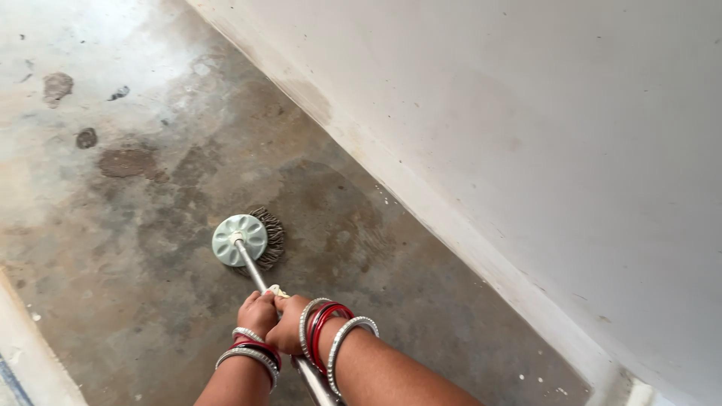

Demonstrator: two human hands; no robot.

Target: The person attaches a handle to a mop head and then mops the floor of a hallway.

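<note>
A mop with a round pale green head [239, 239] and dark grey strands [271, 234] rests on the stained concrete floor [135, 248]. Its metal handle [252, 272] runs back toward me. My left hand [258, 310] and my right hand [290, 323] are both closed around the handle, side by side, the left slightly further down the pole. Silver and red bangles sit on both wrists. The lower part of the handle passes between my forearms and out of view.
A white wall [526, 135] runs diagonally along the right, meeting the floor at a dirty pale edge [421, 203]. Dark patches mark the floor at upper left [124, 162]. A pale raised edge [30, 353] lies at the bottom left.
</note>
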